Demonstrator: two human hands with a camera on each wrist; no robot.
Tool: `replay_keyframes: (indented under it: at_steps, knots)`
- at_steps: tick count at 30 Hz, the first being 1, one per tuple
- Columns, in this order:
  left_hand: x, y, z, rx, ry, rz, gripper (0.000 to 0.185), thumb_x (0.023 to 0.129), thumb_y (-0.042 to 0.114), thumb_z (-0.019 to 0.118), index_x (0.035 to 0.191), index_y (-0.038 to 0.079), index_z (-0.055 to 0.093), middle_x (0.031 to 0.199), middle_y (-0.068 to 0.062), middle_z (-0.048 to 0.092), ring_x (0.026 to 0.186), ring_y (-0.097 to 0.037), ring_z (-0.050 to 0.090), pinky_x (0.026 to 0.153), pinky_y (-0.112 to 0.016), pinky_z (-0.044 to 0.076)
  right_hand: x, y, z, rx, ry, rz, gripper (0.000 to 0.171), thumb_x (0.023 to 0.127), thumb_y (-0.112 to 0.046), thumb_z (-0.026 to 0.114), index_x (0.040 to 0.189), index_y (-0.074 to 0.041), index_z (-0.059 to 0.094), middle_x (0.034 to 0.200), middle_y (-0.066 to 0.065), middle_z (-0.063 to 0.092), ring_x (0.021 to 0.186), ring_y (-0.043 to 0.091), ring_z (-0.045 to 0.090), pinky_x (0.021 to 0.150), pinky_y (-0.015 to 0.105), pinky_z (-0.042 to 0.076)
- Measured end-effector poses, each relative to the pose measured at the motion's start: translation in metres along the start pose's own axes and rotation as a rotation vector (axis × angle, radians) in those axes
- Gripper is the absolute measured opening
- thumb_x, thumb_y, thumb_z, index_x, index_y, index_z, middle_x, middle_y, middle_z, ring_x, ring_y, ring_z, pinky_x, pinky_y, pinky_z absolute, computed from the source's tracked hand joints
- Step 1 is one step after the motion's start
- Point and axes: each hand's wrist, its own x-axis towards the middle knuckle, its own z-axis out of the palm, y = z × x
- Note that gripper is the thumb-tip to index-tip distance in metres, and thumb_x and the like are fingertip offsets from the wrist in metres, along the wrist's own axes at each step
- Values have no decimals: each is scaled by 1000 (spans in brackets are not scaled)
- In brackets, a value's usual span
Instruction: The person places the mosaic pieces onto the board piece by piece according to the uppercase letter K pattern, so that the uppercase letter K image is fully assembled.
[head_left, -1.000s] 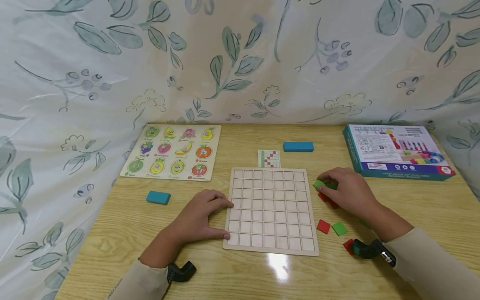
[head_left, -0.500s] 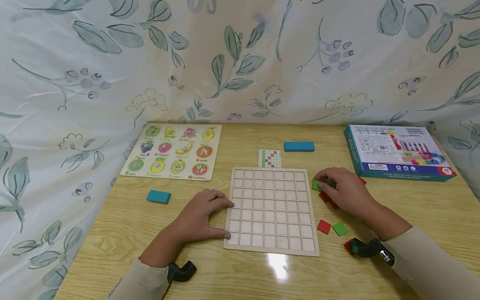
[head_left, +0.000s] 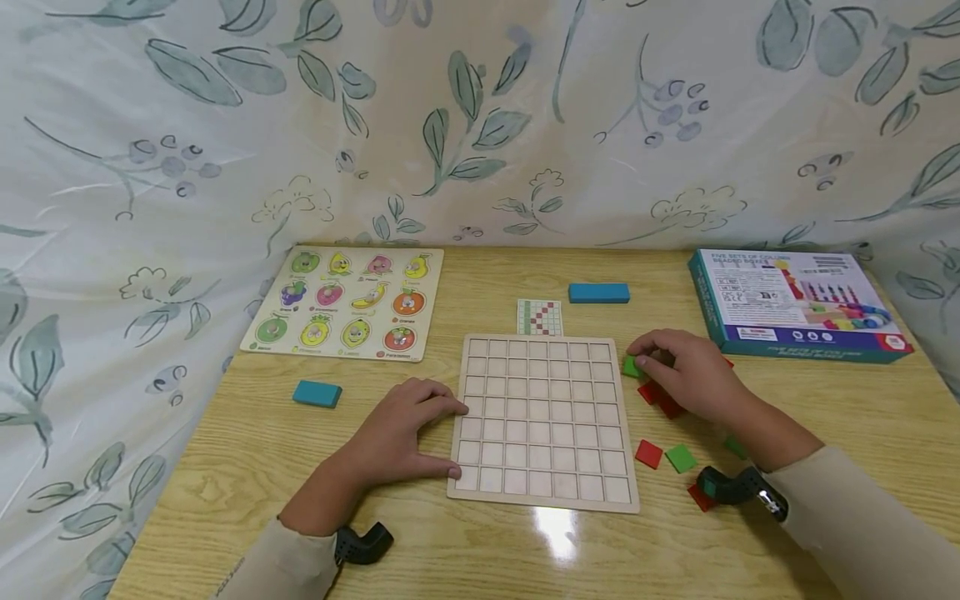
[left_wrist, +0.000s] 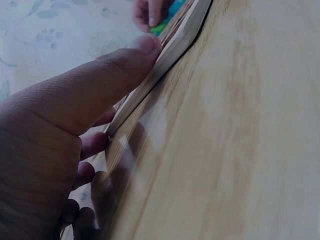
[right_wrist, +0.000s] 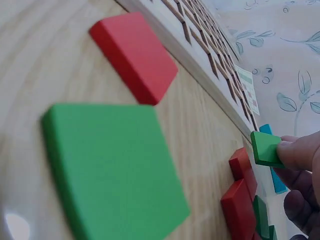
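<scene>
My left hand (head_left: 397, 433) rests at the left edge of a square wooden grid board (head_left: 538, 408); its thumb (left_wrist: 135, 55) and fingertips touch the rim. Right of the board, my right hand (head_left: 693, 379) pinches a small green square tile (right_wrist: 265, 149) between thumb and fingers, held up over the tabletop. Beneath and beside that hand lie red tiles (right_wrist: 239, 205) and more green ones, partly hidden by it. Nearer me are a red tile (head_left: 648, 454) and a green tile (head_left: 681, 458). Another red tile (head_left: 701, 497) sits by the right wrist.
A small printed pattern card (head_left: 540, 317) lies behind the board. Blue blocks sit behind it (head_left: 598, 293) and to the left (head_left: 317, 394). A fruit picture board (head_left: 341, 304) is at the back left, a boxed toy set (head_left: 802, 304) at the back right.
The right hand has drawn the green tile slightly toward the board's edge, uncovering more of the red tiles below. The left hand has stayed in place on the rim.
</scene>
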Motion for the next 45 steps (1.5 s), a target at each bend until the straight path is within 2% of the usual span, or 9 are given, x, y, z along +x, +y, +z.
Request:
replay_keyframes:
  at_steps: [9,15,20,28,34,45]
  knots:
    - [1,-1,1,-7,15,5,73,74,67,91,134,29,72,132,10,60,122,-14,53,105,-47,45,10,-4,3,17,3,-27,15,104,-8,70,116,-14,77,95,-1,71,81,22,58,72,31,50]
    - [0,-2,2,-15,25,7,73,74,67,91,134,30,71,132,10,60,122,-15,53,105,-48,44,17,-11,5,35,-7,-21,14,104,-10,71,116,-14,76,86,-1,67,77,23,56,66,31,48]
    - [1,-2,2,-13,21,5,73,73,68,91,133,31,71,130,10,60,120,-14,52,104,-47,45,22,-15,7,68,-24,-5,14,104,-10,71,117,-13,77,85,1,65,76,23,55,63,31,47]
    - [1,1,-1,-13,-8,-30,74,74,67,91,135,31,71,126,13,62,119,-12,55,104,-46,44,35,-27,15,81,-45,-30,12,105,-10,70,114,-13,77,94,1,69,81,22,57,68,31,49]
    - [0,2,-1,-11,-7,-26,74,74,66,91,135,30,71,126,11,64,118,-13,57,103,-48,44,46,-35,24,100,-67,-38,12,105,-10,70,113,-13,78,102,2,72,84,23,57,74,36,49]
    - [1,3,-2,-16,-26,-31,74,75,65,91,137,29,70,124,11,64,117,-12,59,105,-47,46,63,-52,41,153,-77,-62,12,105,-12,70,113,-14,79,97,1,72,79,22,56,72,37,47]
